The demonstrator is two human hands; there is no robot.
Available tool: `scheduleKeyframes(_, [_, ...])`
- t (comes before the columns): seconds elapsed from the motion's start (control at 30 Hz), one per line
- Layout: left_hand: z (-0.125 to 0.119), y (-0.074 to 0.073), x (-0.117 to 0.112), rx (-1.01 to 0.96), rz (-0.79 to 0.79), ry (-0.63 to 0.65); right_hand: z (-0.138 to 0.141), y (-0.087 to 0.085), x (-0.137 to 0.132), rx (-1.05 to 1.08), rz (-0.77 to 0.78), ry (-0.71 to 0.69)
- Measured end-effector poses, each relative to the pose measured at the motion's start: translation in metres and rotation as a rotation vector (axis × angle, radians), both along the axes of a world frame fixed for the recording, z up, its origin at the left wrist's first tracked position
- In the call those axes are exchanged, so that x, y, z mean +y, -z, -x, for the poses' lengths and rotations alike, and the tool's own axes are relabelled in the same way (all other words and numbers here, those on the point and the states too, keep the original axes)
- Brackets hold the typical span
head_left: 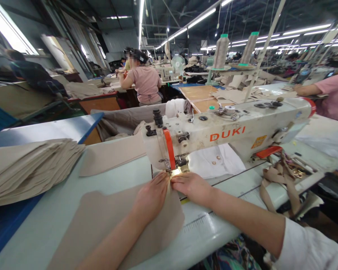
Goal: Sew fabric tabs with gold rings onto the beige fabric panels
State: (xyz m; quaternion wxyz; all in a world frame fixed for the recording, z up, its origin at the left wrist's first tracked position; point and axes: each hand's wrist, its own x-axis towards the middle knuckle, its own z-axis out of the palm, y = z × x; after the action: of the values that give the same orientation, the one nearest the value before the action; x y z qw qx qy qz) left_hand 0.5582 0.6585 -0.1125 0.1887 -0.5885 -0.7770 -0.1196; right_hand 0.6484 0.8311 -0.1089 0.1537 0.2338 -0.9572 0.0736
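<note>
Looks like the guiding step: left hand [153, 195] and right hand [194, 187], fingers together, pinch impossible to tell, on beige fabric [107, 213] at lower centre, beneath the sewing machine [197, 129], steady alignment seemingly needed next!

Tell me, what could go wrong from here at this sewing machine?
First, the left grip and right grip are very close to the lit stitching spot of the sewing machine, so a prick or pinch seems possible. Second, the beige fabric spreads well beyond the hands, so its loose part might drag and skew the seam. Third, beige straps dangle near the right arm and could snag.
</note>
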Motion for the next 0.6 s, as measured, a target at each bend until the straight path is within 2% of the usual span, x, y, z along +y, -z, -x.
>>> scheduleKeyframes(0.6, [0.0032, 0.0033, 0.0007, -0.012, -0.038, -0.003, 0.0017, 0.0024, -0.0009, 0.013, -0.013, -0.005])
